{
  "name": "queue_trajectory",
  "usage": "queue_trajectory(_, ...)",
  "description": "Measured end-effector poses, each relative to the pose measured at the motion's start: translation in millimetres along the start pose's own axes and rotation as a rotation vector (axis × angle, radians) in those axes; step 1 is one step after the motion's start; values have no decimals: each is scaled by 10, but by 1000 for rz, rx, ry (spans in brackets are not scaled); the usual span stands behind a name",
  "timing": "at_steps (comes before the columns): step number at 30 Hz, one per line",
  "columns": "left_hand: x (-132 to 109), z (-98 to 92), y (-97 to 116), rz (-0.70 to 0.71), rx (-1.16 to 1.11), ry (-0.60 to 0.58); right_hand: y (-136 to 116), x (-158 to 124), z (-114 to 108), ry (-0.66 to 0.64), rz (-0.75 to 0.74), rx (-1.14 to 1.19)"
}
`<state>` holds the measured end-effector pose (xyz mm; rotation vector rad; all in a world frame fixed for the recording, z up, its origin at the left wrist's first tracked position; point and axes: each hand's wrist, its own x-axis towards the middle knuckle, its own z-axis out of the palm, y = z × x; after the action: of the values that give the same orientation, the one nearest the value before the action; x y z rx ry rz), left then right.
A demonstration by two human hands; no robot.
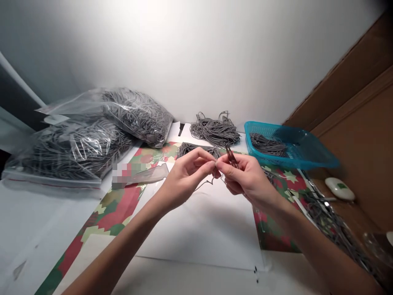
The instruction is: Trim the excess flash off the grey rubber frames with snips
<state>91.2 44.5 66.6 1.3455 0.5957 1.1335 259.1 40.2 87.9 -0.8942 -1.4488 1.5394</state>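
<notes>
1. As I watch through the head camera, both hands meet just left of the shallow teal plastic basket (307, 164). They are raised off the table, with their fingertips touching.
2. The left hand (187, 172) has thumb and forefinger pressed together on a thin grey cord (204, 183), and its other fingers are loosely curled.
3. The right hand (245, 180) nips the same cord at the meeting point and also grips a narrow brown clip (230, 155) between its fingers. I cannot tell whether the cord is already caught in the clip.
4. My judgement of progress is that little is done and much is left.
   - Inside the basket lies only a small flat bunch of grey cords (268, 144).
   - Just left of the basket, by the wall, sits a loose tangled heap of grey cords (215, 129), with a flatter combed bundle (196, 148) in front of it.
   - Far to the left of the basket, two clear plastic bags (92, 139) are packed full of the same cord.
   - On the near side of the basket, more grey strands (328, 217) are strewn along the table edge.
5. The clip's long axis stands nearly upright. Its free tip leans up and slightly away from the basket, towards the back wall, and its lower end is hidden in the right hand.
6. The cord hangs below the pinch as a short slack loop, drooping on the side away from the basket. It hangs over the white paper sheet (208, 229), which lies on the red-and-green patterned wrapping paper (123, 205).
</notes>
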Motion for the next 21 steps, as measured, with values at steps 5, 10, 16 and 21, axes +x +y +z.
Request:
queue_trajectory(5, 105, -42, -53, -222, -384, -155, -155, 136, 2, -154, -3, -155)
queue_trajectory(10, 57, -141, -134, -422, -452, -254, -165, 195, -7, -159, 16, -308)
queue_trajectory(16, -73, -220, -220, -505, -476, -213, -96, 214, -41, -197, 23, -415)
queue_trajectory(21, -123, -163, -266, -532, -530, -149, -68, 215, -39, -214, 39, -417)
